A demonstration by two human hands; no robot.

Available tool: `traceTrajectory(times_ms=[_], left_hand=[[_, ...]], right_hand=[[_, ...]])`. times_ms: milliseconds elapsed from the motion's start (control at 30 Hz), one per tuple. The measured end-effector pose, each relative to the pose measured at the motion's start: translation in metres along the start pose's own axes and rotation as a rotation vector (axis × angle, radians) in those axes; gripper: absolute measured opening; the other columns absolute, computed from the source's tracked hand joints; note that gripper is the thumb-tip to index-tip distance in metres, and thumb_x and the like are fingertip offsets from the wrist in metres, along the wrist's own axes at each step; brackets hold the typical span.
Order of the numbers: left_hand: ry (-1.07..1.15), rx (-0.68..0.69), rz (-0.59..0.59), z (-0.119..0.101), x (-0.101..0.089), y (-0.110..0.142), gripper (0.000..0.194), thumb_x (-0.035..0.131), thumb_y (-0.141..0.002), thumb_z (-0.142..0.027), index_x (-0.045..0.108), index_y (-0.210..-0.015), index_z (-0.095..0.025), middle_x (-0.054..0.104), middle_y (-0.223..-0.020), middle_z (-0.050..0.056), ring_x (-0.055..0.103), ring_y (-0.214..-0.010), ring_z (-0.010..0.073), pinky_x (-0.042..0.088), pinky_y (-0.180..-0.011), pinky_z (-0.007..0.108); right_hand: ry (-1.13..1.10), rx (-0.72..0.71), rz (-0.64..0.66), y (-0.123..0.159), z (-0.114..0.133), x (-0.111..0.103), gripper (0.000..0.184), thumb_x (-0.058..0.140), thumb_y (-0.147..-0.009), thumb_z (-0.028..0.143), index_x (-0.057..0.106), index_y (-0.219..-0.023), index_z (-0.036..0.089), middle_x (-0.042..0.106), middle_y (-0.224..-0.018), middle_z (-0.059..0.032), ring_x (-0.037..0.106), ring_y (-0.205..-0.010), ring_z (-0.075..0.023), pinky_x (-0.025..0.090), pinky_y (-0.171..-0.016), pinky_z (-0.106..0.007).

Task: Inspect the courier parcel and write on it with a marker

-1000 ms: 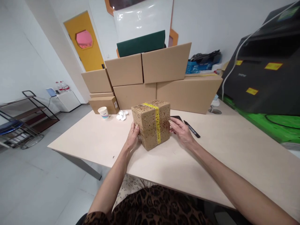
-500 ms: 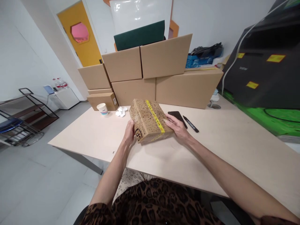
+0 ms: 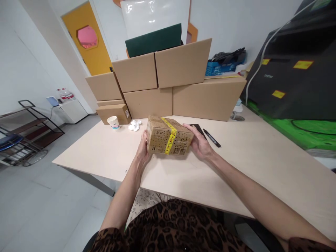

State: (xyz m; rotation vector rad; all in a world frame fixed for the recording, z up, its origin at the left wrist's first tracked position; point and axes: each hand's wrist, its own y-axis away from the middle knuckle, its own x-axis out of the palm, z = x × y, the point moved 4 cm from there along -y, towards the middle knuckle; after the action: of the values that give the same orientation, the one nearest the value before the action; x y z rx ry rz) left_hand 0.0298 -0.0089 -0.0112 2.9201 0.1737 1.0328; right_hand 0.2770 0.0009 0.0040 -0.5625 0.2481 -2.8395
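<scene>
Work surface: pale table [image 3: 236,164], with plain stacked cartons [image 3: 210,99] along its far side and a yellow door [image 3: 94,57] beyond them at left.
Hidden parts: underside and far side of the taped carton [image 3: 160,138] are out of my sight; whether its base touches the table cannot be told.
Partly covered item: flat black object [image 3: 198,127] behind the right hand [image 3: 201,142].
Print: dark, dense, too small to read.
Carton finish: brown, speckled with dark marks; one yellow tape band [image 3: 170,140] crosses the top and continues down the front.
Carton attitude: tilted, front face toward the wearer, top sloping away.
Long axis: front face is wider than tall, its longer edges running left to right; depth is foreshortened.
Carton location: above the table's middle, between both hands.
Left hand [image 3: 143,149]: against the left side, thumb near the edge; other fingers largely hidden, spread unclear.
Right hand: fingers extended close together along the upper right edge; thumb obscured.
Adjacent items: black marker [image 3: 212,138] just right of the flat black object; paper cup [image 3: 113,122] beside crumpled tissue [image 3: 134,125], left.
</scene>
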Motion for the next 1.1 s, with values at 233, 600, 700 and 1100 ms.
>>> traceTrajectory(times_ms=[233, 600, 700, 1100], left_hand=[[-0.080, -0.033, -0.028, -0.002, 0.004, 0.004, 0.019, 0.064, -0.099, -0.036, 0.065, -0.098, -0.017, 0.078, -0.102, 0.008, 0.076, -0.096, 0.0228, 0.066, -0.077, 0.032], [-0.167, -0.023, -0.013, -0.003, 0.005, 0.007, 0.026, 0.062, -0.098, -0.039, 0.069, -0.107, -0.015, 0.080, -0.100, 0.011, 0.078, -0.091, 0.0244, 0.065, -0.068, 0.030], [-0.243, -0.119, -0.001, -0.002, 0.003, 0.005, 0.038, 0.051, -0.102, -0.041, 0.070, -0.113, -0.011, 0.079, -0.087, 0.014, 0.077, -0.073, 0.0218, 0.061, -0.056, 0.026], [-0.589, 0.173, 0.017, 0.000, -0.007, 0.002, 0.044, 0.066, -0.088, -0.055, 0.071, -0.077, -0.012, 0.068, -0.070, 0.007, 0.055, -0.050, 0.0124, 0.045, -0.048, 0.025]], right_hand=[[0.030, 0.016, 0.037, 0.001, 0.001, 0.003, 0.069, 0.067, -0.078, 0.079, 0.067, -0.134, 0.039, 0.064, -0.148, -0.0039, 0.057, -0.135, -0.0336, 0.056, -0.099, -0.053], [0.078, -0.027, 0.055, 0.001, 0.001, 0.001, 0.067, 0.064, -0.082, 0.076, 0.063, -0.139, 0.039, 0.059, -0.154, -0.0022, 0.053, -0.140, -0.0334, 0.058, -0.097, -0.052], [0.083, -0.069, 0.082, 0.000, 0.000, 0.001, 0.073, 0.067, -0.080, 0.074, 0.058, -0.143, 0.039, 0.054, -0.159, -0.0028, 0.050, -0.144, -0.0334, 0.058, -0.095, -0.049], [0.104, -0.058, 0.006, -0.007, -0.006, -0.011, 0.079, 0.068, -0.078, 0.079, 0.057, -0.143, 0.036, 0.067, -0.145, -0.0047, 0.065, -0.125, -0.0318, 0.059, -0.091, -0.047]])
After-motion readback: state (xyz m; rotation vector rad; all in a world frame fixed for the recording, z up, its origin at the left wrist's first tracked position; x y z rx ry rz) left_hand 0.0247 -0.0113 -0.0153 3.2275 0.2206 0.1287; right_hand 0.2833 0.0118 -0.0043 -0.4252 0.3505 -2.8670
